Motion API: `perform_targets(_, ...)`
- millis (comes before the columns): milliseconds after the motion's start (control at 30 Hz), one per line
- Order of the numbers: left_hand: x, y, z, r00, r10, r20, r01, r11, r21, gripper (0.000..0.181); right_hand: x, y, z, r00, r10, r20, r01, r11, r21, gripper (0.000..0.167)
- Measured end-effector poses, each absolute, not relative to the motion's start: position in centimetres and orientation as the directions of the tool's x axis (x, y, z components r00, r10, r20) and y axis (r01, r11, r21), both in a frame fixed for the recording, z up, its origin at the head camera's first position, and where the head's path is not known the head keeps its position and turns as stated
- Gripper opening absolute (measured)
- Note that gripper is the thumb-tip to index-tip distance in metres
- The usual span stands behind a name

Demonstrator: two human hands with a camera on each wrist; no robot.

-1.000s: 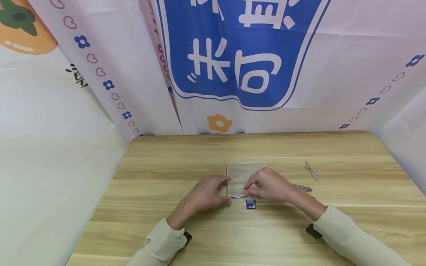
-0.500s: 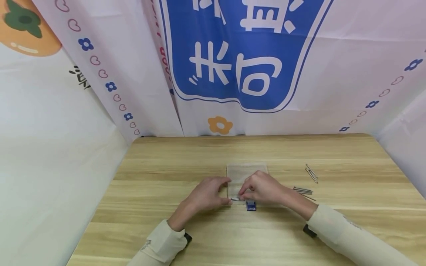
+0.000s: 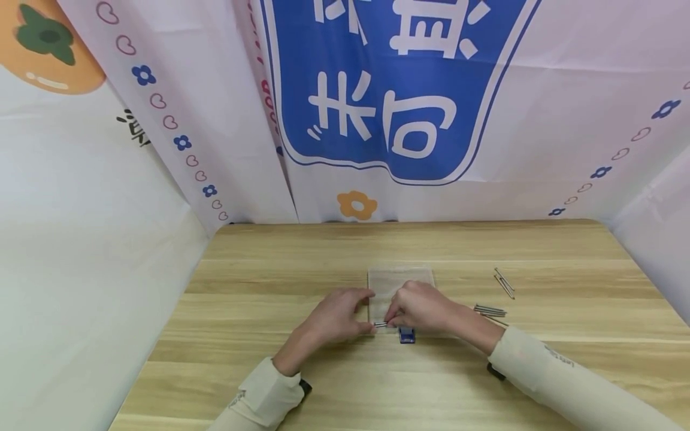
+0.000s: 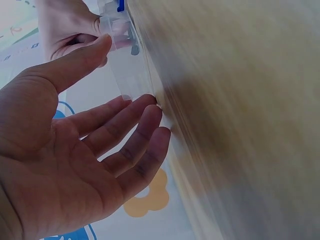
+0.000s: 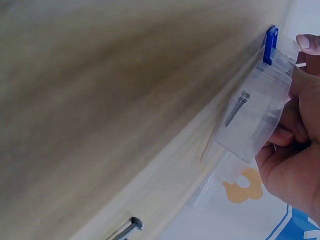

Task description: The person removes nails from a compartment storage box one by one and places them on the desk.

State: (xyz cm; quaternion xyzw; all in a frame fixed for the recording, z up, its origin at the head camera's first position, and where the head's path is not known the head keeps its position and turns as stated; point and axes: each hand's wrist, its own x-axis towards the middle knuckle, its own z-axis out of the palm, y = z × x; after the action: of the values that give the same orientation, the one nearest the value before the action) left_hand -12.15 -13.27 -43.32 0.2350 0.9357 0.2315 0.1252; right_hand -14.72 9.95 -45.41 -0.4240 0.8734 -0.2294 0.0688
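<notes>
A clear plastic box (image 3: pixel 396 278) with a blue latch (image 3: pixel 406 336) at its front lies on the table. My left hand (image 3: pixel 335 314) rests at its left side, thumb and fingers spread, fingertips touching the edge, as the left wrist view (image 4: pixel 75 135) shows. My right hand (image 3: pixel 423 305) reaches over the box's front part, thumb and index finger pinching the right ends of a couple of nails (image 3: pixel 380 324); their left ends lie near my left thumb. The right wrist view shows nails (image 5: pixel 237 107) through the clear wall. My right fingertips are partly hidden there.
Several loose nails (image 3: pixel 489 310) lie right of the box, partly beside my right forearm. Another small group of nails (image 3: pixel 504 283) lies farther back. The wooden table (image 3: pixel 280 251) ends at a printed cloth backdrop (image 3: pixel 242 179).
My right hand has shifted slightly left and toward the front along the nails, its fingers closer together; less of the nails shows. My left hand has stayed at the box's left side.
</notes>
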Motion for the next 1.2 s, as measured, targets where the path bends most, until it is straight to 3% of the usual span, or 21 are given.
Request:
perform_targets(733, -11.97, -13.30, -43.28, -0.862, 0.493, -0.119, 0.386, 0.790, 0.476, 0.065, -14.72, 10.14, -45.81, -0.546, -0.828, 0.128, -0.787, 0.455, -0.416, 0.008)
perform_targets(967, -12.02, -13.26, -43.25, -0.863, 0.490, -0.125, 0.378, 0.789, 0.484, 0.065, -14.68, 9.94, -45.63, -0.500, -0.847, 0.183, -0.841, 0.423, -0.338, 0.007)
perform_targets(1200, -11.84, -13.19, -43.44, -0.866, 0.485, -0.124, 0.376, 0.794, 0.477, 0.066, -14.68, 9.56, -45.57, -0.511, -0.846, 0.154, -0.834, 0.444, -0.328, 0.006)
